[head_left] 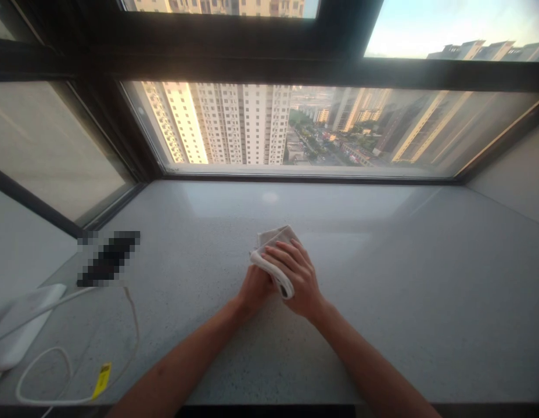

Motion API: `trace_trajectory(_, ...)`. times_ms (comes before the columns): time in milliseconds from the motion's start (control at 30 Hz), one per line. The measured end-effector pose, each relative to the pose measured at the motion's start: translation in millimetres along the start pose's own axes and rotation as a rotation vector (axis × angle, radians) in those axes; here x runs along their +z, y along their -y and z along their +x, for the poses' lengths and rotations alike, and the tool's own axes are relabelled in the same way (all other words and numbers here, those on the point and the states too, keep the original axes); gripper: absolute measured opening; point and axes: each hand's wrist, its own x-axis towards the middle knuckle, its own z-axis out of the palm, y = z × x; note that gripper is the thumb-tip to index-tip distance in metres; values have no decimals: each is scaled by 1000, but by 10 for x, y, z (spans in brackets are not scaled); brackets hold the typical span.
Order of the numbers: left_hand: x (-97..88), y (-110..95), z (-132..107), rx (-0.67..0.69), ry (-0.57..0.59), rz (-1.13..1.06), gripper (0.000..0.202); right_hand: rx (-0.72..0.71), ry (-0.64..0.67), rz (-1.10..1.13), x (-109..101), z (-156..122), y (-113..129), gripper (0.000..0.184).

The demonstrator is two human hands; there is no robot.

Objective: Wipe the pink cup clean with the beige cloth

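Right hand lies curved over a folded cloth, fingers together and closed around the cloth's rolled lower edge, so it is gripping the cloth and not resting open. Left hand sits just beside and partly beneath it, curled in against the cloth. Its fingers are hidden behind the cloth and the right hand, so I cannot tell whether it is gripping too or only touching.

The cloth is pale, doubled over into a small pad, and held between the two hands near the middle of the surface, a speckled pale stone counter built up to a window. The step in hand looks like holding or folding this cloth at the counter, with the hands close together and both forearms reaching in from the bottom of the view.

Well to the left lie a dark object, pixelated beyond telling, and a flat white pad. A white cable loops near the pad and carries a yellow tag. Beyond the counter's far edge, a dark-framed window looks out on high-rise apartment towers.
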Motion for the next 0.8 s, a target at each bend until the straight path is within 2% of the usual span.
trace_trajectory(33,1,-2,2,0,7,3,16,-35,13,7,3,-2,1,45)
trace_trajectory(67,-1,-12,3,-6,1,9,17,-10,-21,47,12,-3,-18,44)
trace_trajectory(133,-8,-52,-3,-19,-27,19,33,204,-192,200,49,1,-109,39)
trace_trajectory(233,-17,-101,-20,-8,-70,13,52,611,-400,496,127,12,-287,49)
trace_trajectory(267,-17,-101,-24,2,-73,-1,52,695,-424,577,151,14,-330,54)
trace_trajectory(333,-12,-78,-27,18,-68,-39,50,762,-436,662,185,11,-370,59)
trace_trajectory(433,-4,-37,-16,34,-14,-89,50,722,-467,548,172,-10,-341,55)
trace_trajectory(533,2,-36,1,65,-6,-109,55,597,-432,326,73,-29,-285,44)
trace_trajectory(633,1,-48,8,103,-43,-143,65,320,-264,126,-60,-17,-220,35)
trace_trajectory(700,-6,-41,4,99,-52,-179,68,119,-125,20,-118,9,-165,40)
trace_trajectory(800,-22,-22,-12,43,-48,-197,44,-59,19,-39,-112,49,-113,51)
